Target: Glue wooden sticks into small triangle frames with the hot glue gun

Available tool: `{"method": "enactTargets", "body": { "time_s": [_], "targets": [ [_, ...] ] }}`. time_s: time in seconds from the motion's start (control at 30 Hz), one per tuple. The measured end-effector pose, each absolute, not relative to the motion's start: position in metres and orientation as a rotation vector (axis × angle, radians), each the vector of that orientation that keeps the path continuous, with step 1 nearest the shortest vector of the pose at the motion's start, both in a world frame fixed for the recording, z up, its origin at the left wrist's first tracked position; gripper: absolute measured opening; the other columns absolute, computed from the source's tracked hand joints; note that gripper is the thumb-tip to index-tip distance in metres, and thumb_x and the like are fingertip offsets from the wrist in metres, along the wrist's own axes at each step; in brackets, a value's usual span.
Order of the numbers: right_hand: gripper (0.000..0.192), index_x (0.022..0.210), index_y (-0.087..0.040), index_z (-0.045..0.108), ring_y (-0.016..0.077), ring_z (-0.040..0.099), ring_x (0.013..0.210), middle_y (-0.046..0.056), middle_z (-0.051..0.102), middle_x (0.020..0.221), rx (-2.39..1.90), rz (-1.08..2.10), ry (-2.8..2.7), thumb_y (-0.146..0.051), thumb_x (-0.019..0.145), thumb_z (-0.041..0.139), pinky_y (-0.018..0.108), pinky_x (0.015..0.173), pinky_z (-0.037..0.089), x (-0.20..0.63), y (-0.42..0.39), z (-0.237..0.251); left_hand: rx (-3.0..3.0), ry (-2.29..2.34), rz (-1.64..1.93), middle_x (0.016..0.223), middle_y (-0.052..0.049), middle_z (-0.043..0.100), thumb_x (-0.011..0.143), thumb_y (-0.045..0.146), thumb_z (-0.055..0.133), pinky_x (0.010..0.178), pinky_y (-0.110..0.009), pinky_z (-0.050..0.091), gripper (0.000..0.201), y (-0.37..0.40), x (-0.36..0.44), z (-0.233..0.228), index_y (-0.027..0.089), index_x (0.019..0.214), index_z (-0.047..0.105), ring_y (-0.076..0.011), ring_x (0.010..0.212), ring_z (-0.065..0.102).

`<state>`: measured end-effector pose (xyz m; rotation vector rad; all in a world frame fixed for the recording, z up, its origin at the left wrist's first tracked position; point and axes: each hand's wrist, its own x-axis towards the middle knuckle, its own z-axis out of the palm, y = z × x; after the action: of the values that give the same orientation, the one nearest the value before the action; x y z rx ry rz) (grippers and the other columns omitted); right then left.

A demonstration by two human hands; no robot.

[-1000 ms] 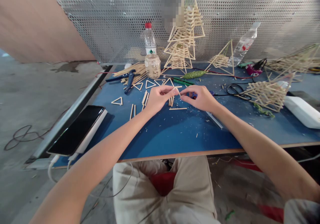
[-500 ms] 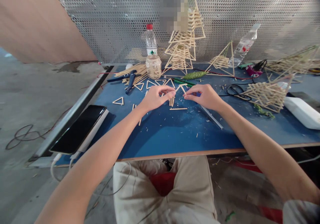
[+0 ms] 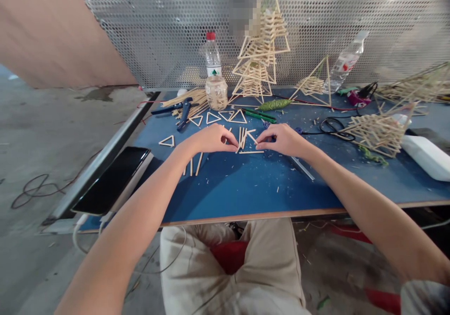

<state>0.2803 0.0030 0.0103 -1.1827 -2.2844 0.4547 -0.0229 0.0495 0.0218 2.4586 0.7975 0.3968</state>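
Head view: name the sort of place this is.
Likely a small craft workshop: loose sticks and a blue-handled tool lie on the blue worktable, with a tall stick tower behind.

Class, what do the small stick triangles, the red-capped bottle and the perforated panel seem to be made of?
Small stick triangles: probably wood or bamboo, seemingly unpainted and matt; pale straw colour. Red-capped bottle: probably plastic, clear and glossy; the background shows through. Perforated panel: likely metal, silvery grey with bright glints.

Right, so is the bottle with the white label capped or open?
Capped: a red cap sits on top of the bottle.
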Motion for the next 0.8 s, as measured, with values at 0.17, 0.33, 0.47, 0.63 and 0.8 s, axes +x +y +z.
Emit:
{"method": "enactTargets", "body": {
  "time_s": [0.17,0.33,0.47,0.63,0.8],
  "targets": [
    [0.019,0.094,-0.031,0.092,0.0258,0.076,0.086,0.005,0.085,0.09,-1.198,0.427,-2.32,-0.049,0.091,0.088,0.037,0.081,0.052,0.2811,0.0041,0.0092,2.476,0.77,0.378,0.084,-0.003,0.086,0.089,0.045,0.085,0.064,-0.033,0.05,0.012,0.0513,-0.0237,0.0197,0.036,0.09,0.093,-0.0187,0.064,0.071],
    [0.024,0.093,-0.03,0.092,0.0244,0.075,0.081,0.005,0.085,0.088,-1.176,0.434,-2.344,-0.053,0.093,0.085,0.037,0.079,0.051,0.2852,0.004,0.0121,2.522,0.714,0.401,0.074,-0.002,0.081,0.087,0.04,0.088,0.056,-0.03,0.045,0.008,0.0539,-0.022,0.0148,0.035,0.091,0.092,-0.0164,0.055,0.064],
    [0.027,0.094,-0.029,0.091,0.0234,0.075,0.079,0.004,0.086,0.089,-1.184,0.465,-2.353,-0.055,0.093,0.083,0.037,0.078,0.051,0.2875,0.0042,0.0136,2.526,0.7,0.409,0.073,-0.003,0.08,0.088,0.041,0.087,0.053,-0.029,0.043,0.009,0.0548,-0.0197,0.0117,0.034,0.09,0.093,-0.016,0.053,0.063],
    [0.028,0.093,-0.03,0.091,0.0239,0.076,0.082,0.004,0.087,0.091,-1.183,0.467,-2.347,-0.057,0.093,0.083,0.037,0.078,0.051,0.2895,0.0047,0.0143,2.494,0.733,0.395,0.077,-0.003,0.082,0.089,0.043,0.087,0.057,-0.03,0.045,0.011,0.0522,-0.0177,0.0124,0.033,0.089,0.092,-0.0168,0.057,0.066],
    [0.025,0.094,-0.03,0.091,0.0236,0.076,0.082,0.003,0.087,0.091,-1.192,0.478,-2.371,-0.054,0.093,0.083,0.036,0.078,0.052,0.29,0.0047,0.0143,2.472,0.759,0.396,0.076,-0.002,0.082,0.088,0.045,0.088,0.062,-0.033,0.049,0.012,0.0498,-0.0159,0.0127,0.033,0.089,0.092,-0.0176,0.058,0.067]
  ]
}}
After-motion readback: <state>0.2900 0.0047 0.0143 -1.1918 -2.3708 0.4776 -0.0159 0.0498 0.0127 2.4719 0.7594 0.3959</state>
